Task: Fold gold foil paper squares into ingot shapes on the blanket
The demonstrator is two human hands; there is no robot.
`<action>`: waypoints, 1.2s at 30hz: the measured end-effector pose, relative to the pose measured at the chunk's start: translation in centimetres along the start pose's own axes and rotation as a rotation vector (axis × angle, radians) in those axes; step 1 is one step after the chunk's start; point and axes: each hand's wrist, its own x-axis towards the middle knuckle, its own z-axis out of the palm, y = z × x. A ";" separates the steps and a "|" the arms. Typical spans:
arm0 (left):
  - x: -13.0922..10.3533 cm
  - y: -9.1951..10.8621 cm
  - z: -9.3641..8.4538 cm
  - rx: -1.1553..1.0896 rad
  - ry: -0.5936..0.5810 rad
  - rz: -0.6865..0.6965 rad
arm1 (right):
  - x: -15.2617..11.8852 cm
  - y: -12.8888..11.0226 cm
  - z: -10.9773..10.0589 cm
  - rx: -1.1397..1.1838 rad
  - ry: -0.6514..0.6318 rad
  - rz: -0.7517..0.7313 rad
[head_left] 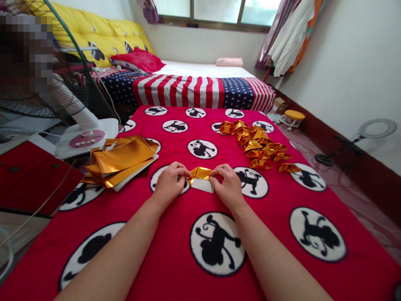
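Observation:
A small sheet of gold foil paper [203,172], partly folded, lies between my hands, its gold side at the far edge and its pale back toward me. My left hand [171,180] pinches its left end with thumb and fingers. At the right end, my right hand [227,184] has its fingertips closed on the paper's edge. Left of my hands rests a stack of flat gold foil sheets [123,156], some with white undersides. To the far right sits a cluster of folded gold paper ingots [255,142], with a single ingot [290,168] at its near right side.
A red cloth with monkey prints [175,259] covers the table. On the left stands a fan [84,125] with a white base. Beyond the table is a bed with a striped, starred cover [184,90]. A yellow stool [294,115] and a ring light [377,128] stand to the right.

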 end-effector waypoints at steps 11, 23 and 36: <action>0.0 -0.1 0.1 0.010 -0.009 0.005 | 0.1 0.1 0.1 -0.003 -0.007 0.004; 0.0 -0.2 0.1 0.005 -0.005 0.010 | 0.1 0.2 0.1 0.006 -0.004 -0.004; 0.0 -0.1 0.1 0.014 -0.005 0.000 | 0.0 0.3 0.1 0.003 -0.009 -0.002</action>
